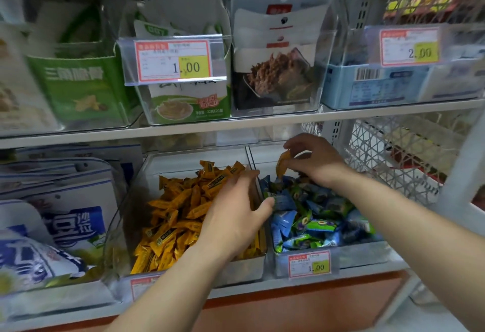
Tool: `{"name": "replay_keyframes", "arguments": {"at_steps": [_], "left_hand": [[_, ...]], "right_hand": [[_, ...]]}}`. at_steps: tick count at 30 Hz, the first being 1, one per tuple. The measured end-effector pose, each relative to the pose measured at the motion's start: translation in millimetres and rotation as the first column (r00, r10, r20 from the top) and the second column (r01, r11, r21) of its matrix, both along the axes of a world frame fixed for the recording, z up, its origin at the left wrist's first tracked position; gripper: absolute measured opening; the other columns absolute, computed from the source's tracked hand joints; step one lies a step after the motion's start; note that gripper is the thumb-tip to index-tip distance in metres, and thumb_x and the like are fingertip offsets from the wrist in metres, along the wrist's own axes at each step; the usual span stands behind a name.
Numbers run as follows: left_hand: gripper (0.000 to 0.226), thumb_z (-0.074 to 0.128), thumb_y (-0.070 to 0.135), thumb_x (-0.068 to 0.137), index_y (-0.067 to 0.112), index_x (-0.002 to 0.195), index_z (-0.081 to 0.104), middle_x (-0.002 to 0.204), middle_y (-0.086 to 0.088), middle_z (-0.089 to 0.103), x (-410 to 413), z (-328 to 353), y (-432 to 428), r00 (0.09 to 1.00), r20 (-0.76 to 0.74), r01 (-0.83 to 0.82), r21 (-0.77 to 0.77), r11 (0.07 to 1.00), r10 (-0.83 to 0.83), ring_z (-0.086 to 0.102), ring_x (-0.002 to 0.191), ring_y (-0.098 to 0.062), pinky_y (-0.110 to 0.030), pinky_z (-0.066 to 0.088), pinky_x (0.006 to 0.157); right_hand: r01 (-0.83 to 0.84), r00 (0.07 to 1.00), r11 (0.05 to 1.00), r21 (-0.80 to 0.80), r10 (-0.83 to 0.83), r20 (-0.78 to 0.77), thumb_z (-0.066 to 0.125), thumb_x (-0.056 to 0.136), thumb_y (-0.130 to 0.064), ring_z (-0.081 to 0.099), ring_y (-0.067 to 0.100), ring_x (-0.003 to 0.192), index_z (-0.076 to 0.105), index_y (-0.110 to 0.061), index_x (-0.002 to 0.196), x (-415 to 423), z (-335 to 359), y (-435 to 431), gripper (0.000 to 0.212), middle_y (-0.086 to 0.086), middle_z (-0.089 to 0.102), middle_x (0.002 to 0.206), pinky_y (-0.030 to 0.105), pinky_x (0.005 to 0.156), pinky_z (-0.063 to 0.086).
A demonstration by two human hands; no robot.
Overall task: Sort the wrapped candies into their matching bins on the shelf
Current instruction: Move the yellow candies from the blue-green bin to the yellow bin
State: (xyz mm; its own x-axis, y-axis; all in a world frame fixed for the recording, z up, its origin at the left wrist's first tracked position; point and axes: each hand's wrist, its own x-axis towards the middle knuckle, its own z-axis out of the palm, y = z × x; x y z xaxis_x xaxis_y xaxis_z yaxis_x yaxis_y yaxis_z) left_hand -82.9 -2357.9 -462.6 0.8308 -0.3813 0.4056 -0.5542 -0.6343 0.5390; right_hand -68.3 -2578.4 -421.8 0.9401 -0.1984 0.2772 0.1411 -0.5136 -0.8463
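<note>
– Right hand (315,165): what does it hold?
– It pinches one orange candy (283,161) between thumb and fingertips, just above the blue and green candies (315,216) in the right bin (362,255).
– And the left hand (236,211)?
– Its fingers are straight and a little spread. It lies over the wall between the two bins, fingers over the orange candies (178,216) of the left bin (246,266), thumb touching a blue wrapper.

Sitting side by side on the lower shelf (301,295): left bin (244,270), right bin (362,254), both holding heaped candies (178,216). Straddling their shared wall, left hand (233,211); pinching a single candy (282,162) above the right bin's back, right hand (315,161).
</note>
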Motion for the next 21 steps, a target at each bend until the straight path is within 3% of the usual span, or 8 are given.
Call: {"name": "replay_keyframes", "arguments": {"at_steps": [2, 5, 7, 10, 12, 14, 17, 21], "left_hand": [[0.057, 0.057, 0.057, 0.09, 0.036, 0.141, 0.043, 0.135, 0.012, 0.054, -3, 10, -2, 0.999, 0.041, 0.026, -0.115, 0.993, -0.022, 0.049, 0.123, -0.006, -0.02, 0.039, 0.097], [0.042, 0.06, 0.047, 0.093, 0.033, 0.132, 0.054, 0.119, 0.018, 0.062, -12, 23, -8, 0.991, 0.036, 0.133, -0.294, 0.947, -0.128, 0.055, 0.11, 0.004, -0.018, 0.046, 0.091], [0.03, 0.062, 0.041, 0.093, 0.033, 0.122, 0.06, 0.103, 0.024, 0.064, -16, 30, -9, 0.986, 0.052, 0.166, -0.328, 0.93, -0.158, 0.058, 0.1, 0.008, -0.01, 0.046, 0.082], [0.029, 0.063, 0.043, 0.092, 0.034, 0.12, 0.061, 0.098, 0.023, 0.064, -9, 32, 3, 0.996, 0.052, 0.08, -0.217, 0.973, -0.07, 0.059, 0.091, 0.007, -0.004, 0.042, 0.075], [0.035, 0.06, 0.048, 0.092, 0.033, 0.123, 0.062, 0.106, 0.015, 0.068, 1, 31, 20, 0.997, 0.063, -0.032, -0.073, 0.997, 0.036, 0.062, 0.096, -0.003, -0.018, 0.049, 0.079], [0.043, 0.058, 0.053, 0.092, 0.031, 0.13, 0.06, 0.122, 0.005, 0.067, 12, 30, 38, 0.984, 0.079, -0.167, 0.095, 0.981, 0.16, 0.061, 0.111, -0.017, -0.032, 0.052, 0.088], [0.057, 0.059, 0.055, 0.09, 0.029, 0.14, 0.052, 0.141, -0.001, 0.055, 23, 34, 50, 0.958, 0.031, -0.287, 0.183, 0.94, 0.287, 0.049, 0.128, -0.024, -0.039, 0.045, 0.098], [0.038, 0.06, 0.047, 0.09, 0.033, 0.125, 0.062, 0.123, 0.004, 0.064, 22, 39, 16, 0.986, 0.085, -0.156, 0.119, 0.981, 0.146, 0.059, 0.111, -0.018, -0.035, 0.051, 0.089]], "right_hand": [[-0.076, 0.997, 0.974, 0.213, 0.067, 0.047, 0.081, 0.077, -0.004, 0.073, 0.018, 0.079, 0.07, -0.026, 0.095, -25, 7, 10, 0.03, -0.002, 0.075, 0.087, 0.025, 0.065, 0.057], [-0.234, 0.972, 0.845, 0.481, 0.218, 0.089, 0.074, 0.082, 0.003, 0.073, 0.025, 0.092, 0.07, -0.017, 0.105, -56, 7, 28, 0.031, 0.01, 0.076, 0.096, 0.03, 0.078, 0.059], [-0.294, 0.952, 0.795, 0.53, 0.291, 0.092, 0.072, 0.085, 0.002, 0.072, 0.025, 0.098, 0.067, -0.017, 0.115, -69, 6, 34, 0.036, 0.011, 0.075, 0.102, 0.031, 0.083, 0.058], [-0.201, 0.98, 0.957, 0.211, 0.192, 0.06, 0.076, 0.086, -0.013, 0.072, 0.013, 0.094, 0.066, -0.025, 0.118, -77, 4, 23, 0.035, -0.001, 0.076, 0.103, 0.029, 0.086, 0.058], [-0.031, 0.999, 0.998, -0.053, 0.034, 0.043, 0.075, 0.087, -0.022, 0.069, 0.0, 0.089, 0.068, -0.029, 0.109, -79, 1, 5, 0.024, -0.009, 0.074, 0.101, 0.022, 0.086, 0.055], [0.095, 0.995, 0.943, -0.319, -0.095, 0.017, 0.071, 0.088, -0.03, 0.064, -0.004, 0.089, 0.068, -0.029, 0.11, -81, -6, -16, 0.022, -0.011, 0.071, 0.108, 0.015, 0.079, 0.05], [0.165, 0.976, 0.801, -0.576, -0.216, -0.021, 0.066, 0.088, -0.039, 0.061, 0.021, 0.107, 0.066, -0.026, 0.121, -83, -24, -46, 0.036, 0.0, 0.064, 0.12, 0.031, 0.084, 0.049], [0.14, 0.966, 0.708, -0.693, -0.253, -0.063, 0.054, 0.086, -0.064, 0.052, 0.028, 0.124, 0.053, -0.031, 0.136, -84, -45, -65, 0.06, 0.003, 0.056, 0.138, 0.038, 0.097, 0.046]]}}
